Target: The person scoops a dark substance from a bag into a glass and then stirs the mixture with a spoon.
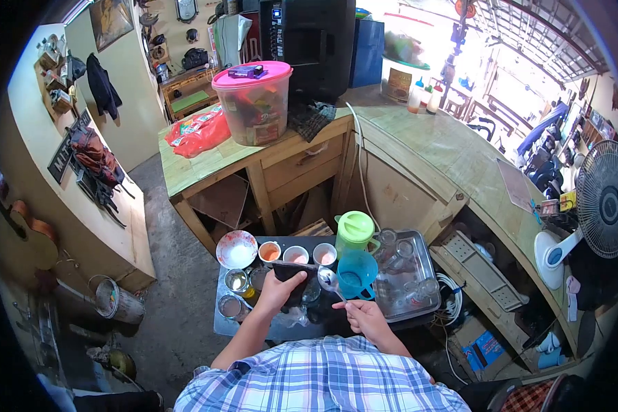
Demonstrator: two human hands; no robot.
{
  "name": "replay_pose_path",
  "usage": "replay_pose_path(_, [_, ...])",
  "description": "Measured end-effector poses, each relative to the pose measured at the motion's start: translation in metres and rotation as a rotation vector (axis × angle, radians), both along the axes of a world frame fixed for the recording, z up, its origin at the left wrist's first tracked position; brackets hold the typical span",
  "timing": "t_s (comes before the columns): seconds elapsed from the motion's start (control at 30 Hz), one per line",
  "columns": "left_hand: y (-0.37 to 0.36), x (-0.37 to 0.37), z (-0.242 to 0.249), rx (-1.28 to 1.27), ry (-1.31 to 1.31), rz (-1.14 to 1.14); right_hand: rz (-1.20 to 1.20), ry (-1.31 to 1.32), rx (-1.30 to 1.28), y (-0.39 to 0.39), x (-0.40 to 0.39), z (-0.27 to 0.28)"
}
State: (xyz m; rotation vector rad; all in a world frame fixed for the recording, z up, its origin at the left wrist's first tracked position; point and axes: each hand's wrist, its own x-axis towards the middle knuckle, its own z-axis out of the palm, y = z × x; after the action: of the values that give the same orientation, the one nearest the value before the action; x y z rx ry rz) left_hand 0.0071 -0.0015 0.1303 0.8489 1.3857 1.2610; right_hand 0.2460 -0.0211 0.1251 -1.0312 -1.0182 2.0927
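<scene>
My left hand (pixel 276 291) is closed on a dark flat packet (pixel 301 276), held above the low table among the cups. My right hand (pixel 365 317) grips the handle of a metal spoon (pixel 329 280), whose bowl is beside the packet. Behind them stand a cup with orange contents (pixel 269 252) and two white cups (pixel 296 255) with pale contents. Close to the spoon are a blue pitcher (pixel 357 272) and a green lidded pitcher (pixel 356 229). Several glasses (pixel 237 281) stand left of my left hand.
A metal tray (pixel 419 250) with glasses lies at the table's right. A patterned bowl (pixel 237 249) sits at the back left. Beyond are a wooden counter (pixel 419 137), a pink-lidded tub (pixel 251 103) and a red bag (pixel 198 130). A fan (pixel 597 199) stands far right.
</scene>
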Motion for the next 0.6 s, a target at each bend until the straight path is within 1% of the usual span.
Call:
replay_pose_path(0.03, [0.001,-0.003,-0.006,0.056,-0.006,0.025,0.003,-0.002,0.000,0.000,0.000,0.001])
replay_pose_path(0.07, [0.005,-0.008,-0.019,0.056,-0.007,0.028,-0.003,0.020,-0.022,0.000,0.001,0.003])
replay_pose_path(0.13, [0.008,-0.018,-0.033,0.056,-0.025,0.149,-0.006,0.042,-0.047,0.001,0.002,0.004])
replay_pose_path(0.17, [0.008,-0.026,-0.038,0.049,0.093,0.171,-0.023,0.036,-0.053,0.001,0.004,0.004])
replay_pose_path(0.27, [0.023,-0.061,-0.078,0.080,0.343,0.360,-0.046,0.026,-0.063,0.003,0.007,0.002])
replay_pose_path(0.3, [0.024,-0.064,-0.057,0.060,0.409,0.375,-0.052,0.023,-0.068,0.003,0.007,0.000])
replay_pose_path(0.33, [0.030,-0.075,-0.062,0.114,0.407,0.416,-0.053,0.024,-0.065,0.003,0.008,0.000])
replay_pose_path(0.4, [0.040,-0.091,-0.061,0.232,0.580,0.505,-0.054,0.031,-0.066,0.003,0.009,-0.002])
replay_pose_path(0.43, [0.049,-0.101,-0.066,0.235,0.581,0.502,-0.058,0.032,-0.065,0.003,0.009,-0.002])
replay_pose_path(0.5, [0.065,-0.117,-0.075,0.267,0.791,0.633,-0.043,0.044,-0.058,0.003,0.010,-0.002])
replay_pose_path(0.53, [0.066,-0.122,-0.077,0.271,0.791,0.629,-0.047,0.045,-0.056,0.002,0.010,-0.001])
replay_pose_path(0.6, [0.069,-0.129,-0.081,0.147,0.963,0.498,-0.054,0.021,-0.064,0.001,0.010,0.002])
